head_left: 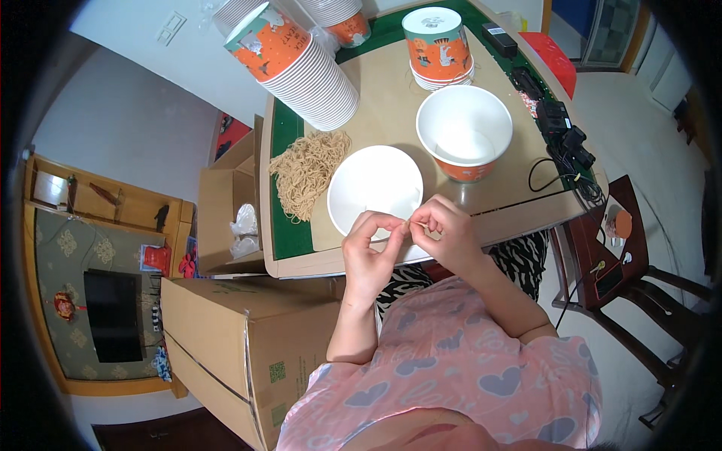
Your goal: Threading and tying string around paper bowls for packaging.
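Note:
My left hand [370, 246] and my right hand [449, 239] meet at the near rim of a white paper tub [359, 174], whose opening faces up. Thumb and fingertips of each hand are pinched together on what looks like a thin tan string [407, 225]; most of it is hidden by the fingers. To the left of the tub lies a loose heap of tan strings [307, 177]. Behind and right of it stands another tub [465, 172], orange outside and white inside. Farther back, a few tubs [438, 54] are nested upside down, with some string around their lower rims.
A tall leaning stack of tubs [320, 86] occupies the table's far left. Black adapters and cables [556, 120] run along the right edge. Cardboard boxes [241, 331] stand at the left, and a dark wooden chair [609, 255] is at the right.

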